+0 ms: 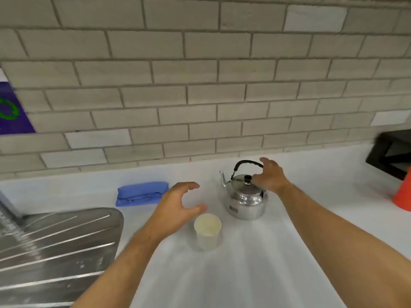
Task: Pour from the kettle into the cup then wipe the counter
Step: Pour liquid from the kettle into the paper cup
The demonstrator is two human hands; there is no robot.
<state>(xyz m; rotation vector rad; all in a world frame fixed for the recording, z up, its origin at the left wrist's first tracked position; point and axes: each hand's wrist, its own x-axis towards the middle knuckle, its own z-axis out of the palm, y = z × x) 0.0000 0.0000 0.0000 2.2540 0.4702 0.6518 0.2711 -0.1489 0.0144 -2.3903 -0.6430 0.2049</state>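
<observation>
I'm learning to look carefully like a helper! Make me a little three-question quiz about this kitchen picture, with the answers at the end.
1. True or false: the right hand is open and reaching for the black handle of the kettle.
2. Which thing lies nearest the metal draining board? A) the blue cloth B) the kettle C) the orange object
3. Fill in the blank: the kettle's spout points toward the person's ____ side.

Key:
1. True. The fingers are spread by the handle, not yet closed round it.
2. A. The folded cloth lies on the counter just behind the board.
3. Left. The left hand hovers open beside the cup.
</observation>
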